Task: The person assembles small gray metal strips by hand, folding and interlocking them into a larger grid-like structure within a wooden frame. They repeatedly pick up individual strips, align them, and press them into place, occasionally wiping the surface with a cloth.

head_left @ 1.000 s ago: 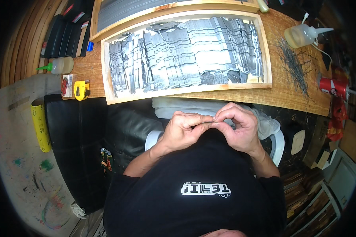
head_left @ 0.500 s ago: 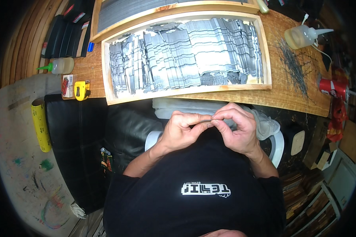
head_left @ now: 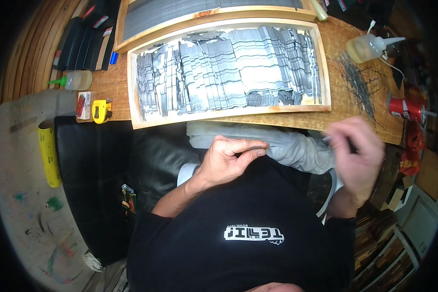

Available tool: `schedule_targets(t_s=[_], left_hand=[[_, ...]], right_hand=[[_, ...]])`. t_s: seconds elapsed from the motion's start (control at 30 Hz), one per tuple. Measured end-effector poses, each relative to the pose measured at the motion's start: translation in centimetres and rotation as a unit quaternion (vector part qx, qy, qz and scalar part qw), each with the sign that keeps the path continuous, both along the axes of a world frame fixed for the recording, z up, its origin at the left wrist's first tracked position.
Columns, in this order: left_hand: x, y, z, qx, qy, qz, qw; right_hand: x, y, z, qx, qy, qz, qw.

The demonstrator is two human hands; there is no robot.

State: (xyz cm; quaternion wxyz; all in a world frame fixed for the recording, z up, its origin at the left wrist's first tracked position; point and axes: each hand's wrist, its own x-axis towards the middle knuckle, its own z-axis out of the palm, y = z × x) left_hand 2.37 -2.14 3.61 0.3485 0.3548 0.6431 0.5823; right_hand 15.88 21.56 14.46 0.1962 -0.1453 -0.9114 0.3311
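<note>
My left hand (head_left: pixel 227 158) is closed in a pinch in front of my shirt. A thin dark strip (head_left: pixel 254 148) shows between its thumb and forefinger. Blurred by motion, my right hand (head_left: pixel 357 148) is at the table's right front edge, fingers bent inward. A small grey sliver (head_left: pixel 327 138) shows at its fingertips. Beyond the hands, a shallow wooden tray (head_left: pixel 228 117) holds many thin grey and black strips (head_left: pixel 214 73) packed in rows. A loose heap of thin dark slivers (head_left: pixel 360 90) lies on the tabletop, past my right hand.
Another wooden tray (head_left: pixel 204 23) lies behind the first. On the wooden table (head_left: pixel 336 44) are a squeeze bottle (head_left: pixel 367 48), a red can (head_left: pixel 406 109), a green-tipped bottle (head_left: pixel 78 80) and a yellow tape measure (head_left: pixel 101 112). A yellow roll (head_left: pixel 49 153) leans by the black seat (head_left: pixel 92 185).
My right hand has left my left hand and swung right, toward the table edge near the sliver heap. The left hand has stayed in place, still pinching the strip.
</note>
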Motion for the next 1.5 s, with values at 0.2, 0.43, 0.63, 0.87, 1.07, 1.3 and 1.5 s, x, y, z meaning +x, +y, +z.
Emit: schedule_targets(t_s=[0.2,0.43,0.63,0.87,1.07,1.3,1.5], left_hand=[[-0.3,0.9,2.0,0.014,0.036,0.007,0.999],[-2.7,3.1,5.0,0.143,0.253,0.041,0.956],[-3.8,3.3,4.4,0.119,0.217,-0.005,0.969],[-0.3,0.4,2.1,0.071,0.083,-0.003,0.994],[1.1,-0.7,-0.4,0.024,0.049,0.014,0.998],[1.4,-0.6,-0.8,0.033,0.027,0.040,0.998],[0.6,-1.4,-0.8,-0.042,0.052,-0.009,0.998]], right_hand=[[-2.6,-5.1,-5.0,-0.211,0.042,0.121,0.969],[-4.5,-4.5,-2.8,-0.144,0.156,0.165,0.963],[-5.5,-3.8,-3.1,-0.214,0.131,0.163,0.954],[-3.7,-5.8,-5.9,-0.258,0.086,0.182,0.945],[-3.2,-7.5,-8.4,-0.199,0.116,0.138,0.963],[-2.6,-6.9,-8.4,-0.361,0.008,0.142,0.922],[-2.5,-7.2,-9.2,-0.328,0.034,0.133,0.934]])
